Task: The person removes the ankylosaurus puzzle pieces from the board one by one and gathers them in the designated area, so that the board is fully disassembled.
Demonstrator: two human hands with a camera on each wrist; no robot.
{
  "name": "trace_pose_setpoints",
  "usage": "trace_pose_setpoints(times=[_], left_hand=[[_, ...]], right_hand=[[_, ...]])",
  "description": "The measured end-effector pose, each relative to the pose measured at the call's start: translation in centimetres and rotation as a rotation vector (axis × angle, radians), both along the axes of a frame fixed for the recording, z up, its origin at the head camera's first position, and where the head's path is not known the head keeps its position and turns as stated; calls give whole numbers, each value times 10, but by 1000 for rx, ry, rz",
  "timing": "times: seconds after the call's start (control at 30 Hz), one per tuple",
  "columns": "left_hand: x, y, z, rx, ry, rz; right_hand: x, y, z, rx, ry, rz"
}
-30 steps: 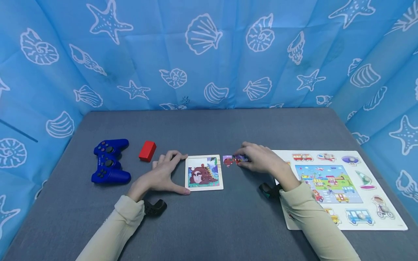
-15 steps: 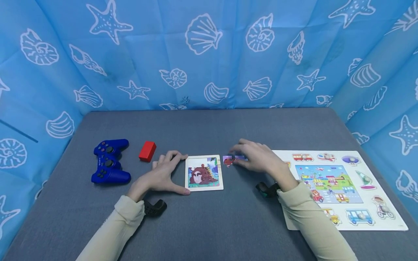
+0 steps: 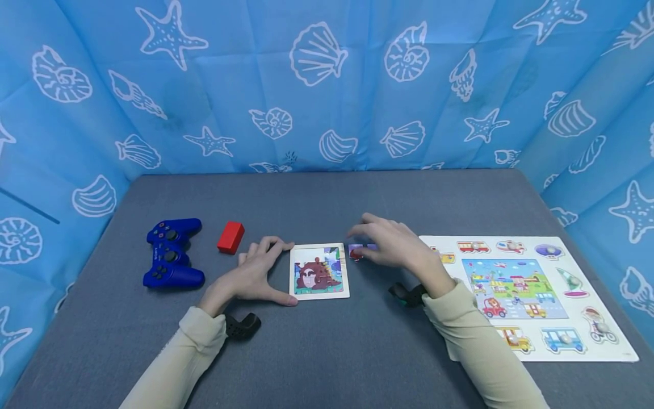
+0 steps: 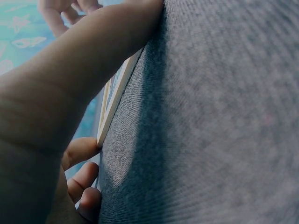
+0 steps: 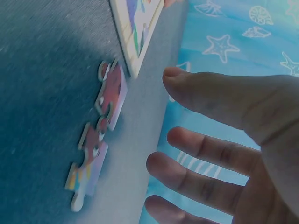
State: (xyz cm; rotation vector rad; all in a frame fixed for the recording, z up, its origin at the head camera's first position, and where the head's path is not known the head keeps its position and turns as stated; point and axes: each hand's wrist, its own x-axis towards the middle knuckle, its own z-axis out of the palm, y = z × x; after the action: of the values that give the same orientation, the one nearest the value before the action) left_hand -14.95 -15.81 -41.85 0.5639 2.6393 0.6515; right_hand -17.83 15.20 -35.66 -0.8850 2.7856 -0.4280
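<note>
A small framed jigsaw puzzle [image 3: 319, 278] with a brown animal picture lies mid-table, its upper left part bare white. My left hand [image 3: 258, 270] holds the frame's left side, thumb at the near corner and index finger at the far corner. Just right of the frame, two loose jigsaw pieces lie end to end: one dark red and purple [image 5: 112, 93], the other also with yellow stripes [image 5: 93, 158]. Over them hovers my right hand [image 3: 390, 244], thumb and fingers spread with nothing between them. It hides much of the pieces in the head view.
To the right lies a large white peg puzzle board [image 3: 608, 346] with vehicle pieces, partly under the right forearm. A blue game controller [image 3: 171, 253] and a red block [image 3: 231, 237] are left of the left hand. A blue shell-patterned curtain [image 3: 327, 85] surrounds the grey table.
My right hand has shifted left over the loose pieces, toward the framed puzzle, covering more of them and uncovering more of the peg board. The left hand stays in place.
</note>
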Motion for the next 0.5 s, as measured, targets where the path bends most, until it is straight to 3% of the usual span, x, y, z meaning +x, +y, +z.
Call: trace_pose_setpoints(times=[0.5], left_hand=[[0, 0, 0, -4, -6, 3]], right_hand=[[2, -27, -1, 7, -28, 52]])
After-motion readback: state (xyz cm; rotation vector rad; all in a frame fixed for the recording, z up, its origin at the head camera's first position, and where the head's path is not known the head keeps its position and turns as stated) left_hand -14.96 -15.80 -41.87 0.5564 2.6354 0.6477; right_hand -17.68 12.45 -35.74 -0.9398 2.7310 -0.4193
